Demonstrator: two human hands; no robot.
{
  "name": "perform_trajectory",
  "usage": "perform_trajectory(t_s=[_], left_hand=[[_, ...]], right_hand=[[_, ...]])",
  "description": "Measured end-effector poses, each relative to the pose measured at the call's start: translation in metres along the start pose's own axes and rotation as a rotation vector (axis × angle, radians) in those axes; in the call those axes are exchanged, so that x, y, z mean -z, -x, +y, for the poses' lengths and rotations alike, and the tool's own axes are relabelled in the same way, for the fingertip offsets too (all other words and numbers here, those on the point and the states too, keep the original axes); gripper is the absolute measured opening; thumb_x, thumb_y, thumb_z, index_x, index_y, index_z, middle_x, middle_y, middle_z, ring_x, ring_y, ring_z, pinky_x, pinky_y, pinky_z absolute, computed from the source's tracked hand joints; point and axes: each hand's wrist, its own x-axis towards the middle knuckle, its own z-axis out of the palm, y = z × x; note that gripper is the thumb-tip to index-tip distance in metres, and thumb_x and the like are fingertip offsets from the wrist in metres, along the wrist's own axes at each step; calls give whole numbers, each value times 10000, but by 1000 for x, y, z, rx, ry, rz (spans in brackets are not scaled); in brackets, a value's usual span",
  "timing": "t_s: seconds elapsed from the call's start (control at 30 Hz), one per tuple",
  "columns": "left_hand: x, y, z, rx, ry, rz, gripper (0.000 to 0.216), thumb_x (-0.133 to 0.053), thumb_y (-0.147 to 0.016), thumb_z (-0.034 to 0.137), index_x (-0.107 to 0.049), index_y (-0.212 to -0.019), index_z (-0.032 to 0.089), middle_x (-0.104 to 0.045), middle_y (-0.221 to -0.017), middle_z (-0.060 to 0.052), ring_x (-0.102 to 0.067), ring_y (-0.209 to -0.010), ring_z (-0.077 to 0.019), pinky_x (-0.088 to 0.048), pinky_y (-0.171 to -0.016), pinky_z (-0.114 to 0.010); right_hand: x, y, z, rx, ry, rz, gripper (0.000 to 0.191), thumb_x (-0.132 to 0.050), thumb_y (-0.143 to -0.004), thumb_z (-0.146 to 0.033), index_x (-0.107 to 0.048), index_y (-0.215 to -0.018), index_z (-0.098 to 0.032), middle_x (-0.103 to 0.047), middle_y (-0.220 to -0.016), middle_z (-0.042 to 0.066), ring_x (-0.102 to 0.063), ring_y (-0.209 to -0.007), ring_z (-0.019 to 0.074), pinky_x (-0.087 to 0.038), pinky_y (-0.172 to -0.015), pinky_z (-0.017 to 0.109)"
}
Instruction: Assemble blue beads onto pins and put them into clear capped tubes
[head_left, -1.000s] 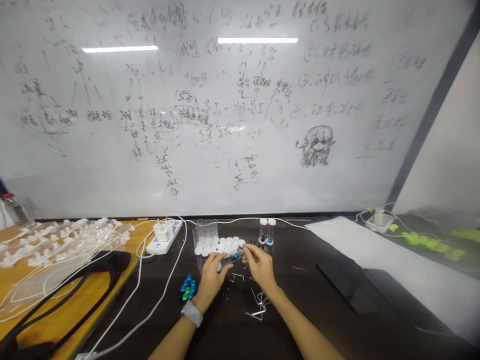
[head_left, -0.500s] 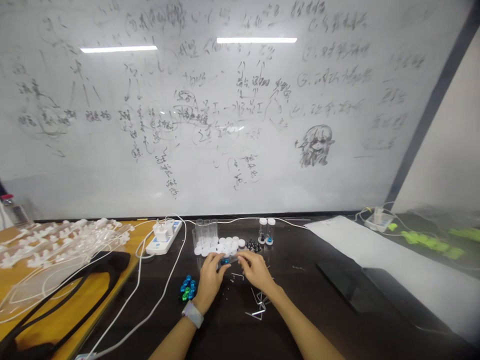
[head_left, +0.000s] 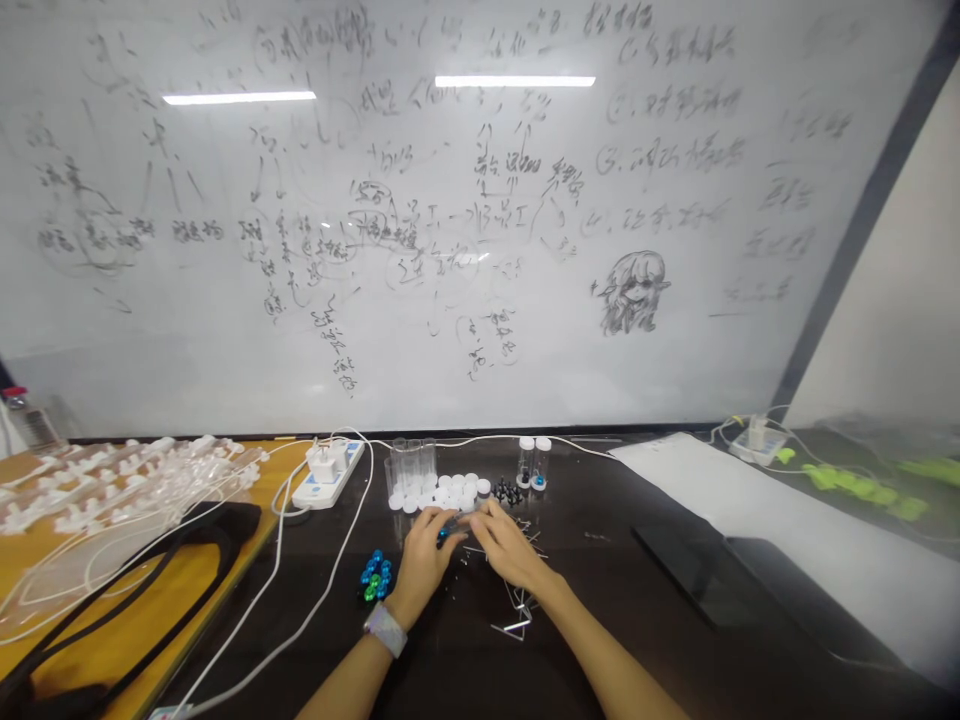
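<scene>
My left hand [head_left: 421, 558] is closed around one end of a clear tube [head_left: 460, 522], and a shiny blue piece [head_left: 443, 534] shows near its thumb. At the other end of that tube, the fingers of my right hand [head_left: 508, 548] pinch it; their tips are partly hidden. Just beyond both hands lie many white caps [head_left: 454, 490], with empty clear tubes [head_left: 412, 462] standing behind. Shiny blue and green pieces [head_left: 376, 575] are heaped left of my left wrist. Bent metal keys [head_left: 515, 628] lie near my right forearm.
Two capped tubes [head_left: 533, 464] stand at the back beside small black parts [head_left: 507, 491]. A white power strip [head_left: 328, 476] and its cables are on the left. On the right lie a dark flat panel [head_left: 686, 575] and a white sheet [head_left: 750, 510]. A whiteboard [head_left: 480, 350] rises behind.
My right hand has shifted slightly left and turned, its fingers now closer to my left hand. The blue piece has moved a little left and down, nearer my left thumb.
</scene>
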Motion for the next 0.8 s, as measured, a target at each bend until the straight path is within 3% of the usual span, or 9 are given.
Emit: perform_trajectory(t_s=[0.27, 0.4, 0.5, 0.6, 0.7, 0.8], left_hand=[[-1, -1, -1, -9, 35, -18, 273, -682, -848, 255, -664, -1120, 255, -664, -1030, -56, -651, -969, -242, -539, -875, -396], [-2, -3, -4, 62, 44, 72, 249, -666, -855, 301, -669, -1095, 238, -678, -996, -69, -664, -941, -256, -550, -859, -423], [-5, -3, -9, 142, 104, 121, 262, -664, -848, 336, -665, -1083, 220, -681, -965, -79, -678, -902, -257, -584, -778, -403], [-10, -2, -13, 221, 206, 117, 299, -664, -842, 366, -649, -1091, 203, -680, -985, -94, -687, -911, -254, -604, -722, -371], [-12, -2, -16, 271, 254, 115, 322, -670, -828, 381, -629, -1085, 192, -691, -990, -106, -700, -913, -262, -610, -713, -379], [-11, -3, -17, 283, 233, 122, 321, -695, -800, 387, -620, -1045, 194, -713, -974, -102, -716, -882, -272, -606, -734, -409]], right_hand=[[3, -1, 3, -29, -136, -50, 487, -287, -1033, -495, -696, -1145, -256, -533, -975, 47, -572, -950, 196, -436, -932, 343], [11, -5, 9, -16, -173, 187, 481, -317, -1015, -512, -683, -1149, -228, -602, -957, 60, -595, -896, 210, -466, -840, 323], [16, -10, 22, -107, -162, 419, 504, -334, -989, -539, -697, -1055, -196, -642, -838, 54, -603, -786, 215, -471, -725, 306], [16, -14, 39, -195, -120, 540, 463, -387, -956, -531, -690, -938, -181, -667, -785, 48, -596, -714, 208, -452, -670, 293], [12, -14, 52, -230, -25, 500, 331, -474, -914, -442, -671, -902, -177, -659, -746, 39, -584, -665, 200, -441, -656, 294], [8, -10, 54, -139, 109, 305, 205, -541, -870, -338, -681, -864, -188, -649, -777, 37, -593, -739, 208, -448, -739, 320]])
